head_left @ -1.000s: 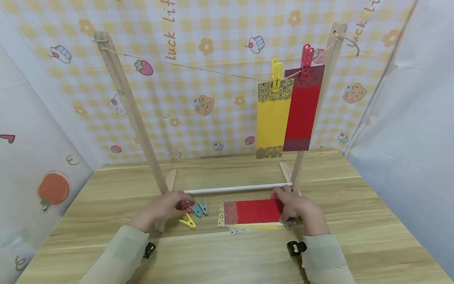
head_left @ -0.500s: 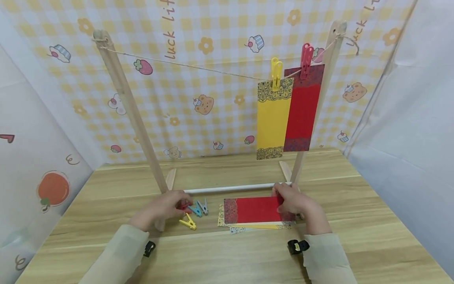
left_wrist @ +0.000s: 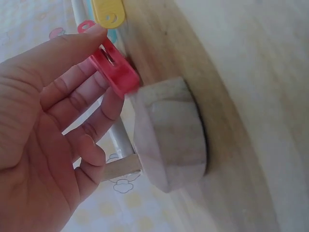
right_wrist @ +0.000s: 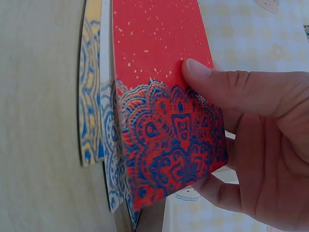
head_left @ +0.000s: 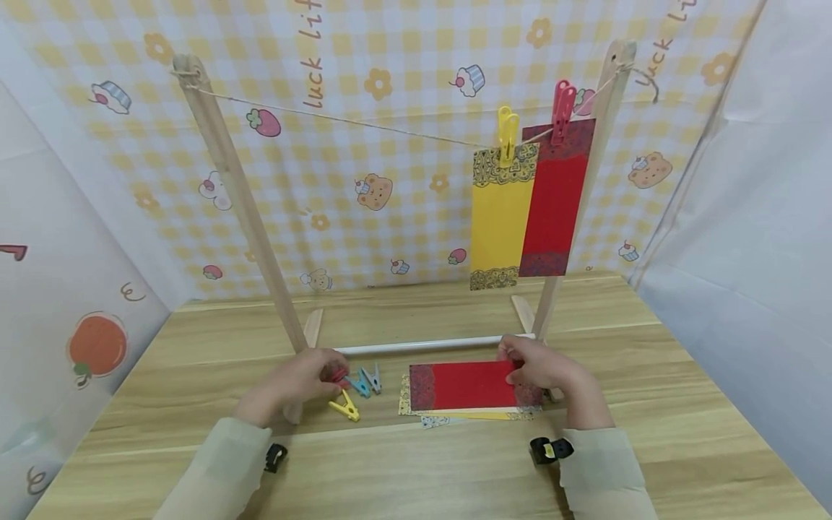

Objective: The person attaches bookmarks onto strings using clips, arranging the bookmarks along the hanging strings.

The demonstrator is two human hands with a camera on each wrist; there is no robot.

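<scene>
My left hand [head_left: 302, 375] pinches a red clothespin [left_wrist: 118, 72] between thumb and fingers, as the left wrist view shows. Close beside it on the table lie a yellow clothespin [head_left: 345, 406], a blue clothespin [head_left: 359, 385] and a grey one. My right hand [head_left: 546, 365] grips the right end of a red card [head_left: 471, 385] with blue patterned ends. In the right wrist view the thumb is on the card's face and the fingers are behind it. Under the red card are a white card [right_wrist: 112, 159] and a yellow card [right_wrist: 91, 87], both patterned.
A wooden frame with a left post [head_left: 243, 202], a right post [head_left: 549, 303] and a white rod [head_left: 429, 345] stands behind the hands. From its string [head_left: 377, 128] hang a yellow card [head_left: 499, 224] and a red card [head_left: 555, 202], clipped by yellow and red clothespins.
My right thumb has moved from the red card's front edge up onto its face, and the hand has shifted slightly right. The left hand stays by the clothespins.
</scene>
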